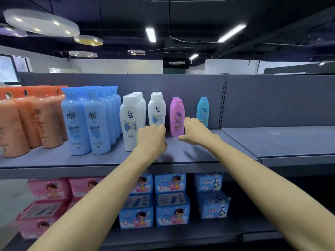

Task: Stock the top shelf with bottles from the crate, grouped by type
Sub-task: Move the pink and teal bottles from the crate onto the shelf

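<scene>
On the grey top shelf (190, 151) the bottles stand grouped: orange ones (27, 122) at far left, then blue ones (87, 120), then a row of white ones (130, 120). My left hand (151, 137) has its fingers curled round the foot of a separate white bottle (156, 108), hiding its base. A pink bottle (176, 115), with another right behind it, stands to the right. My right hand (194, 131) holds its lower right side between fingers and thumb. A lone teal bottle (203, 110) stands behind my right hand. The crate is out of view.
The top shelf continues to the right past a slotted upright (223, 104) as a bare grey bay (281, 140). On the shelf below sit pink packs (50, 189) at left and blue packs (170, 198) in the middle.
</scene>
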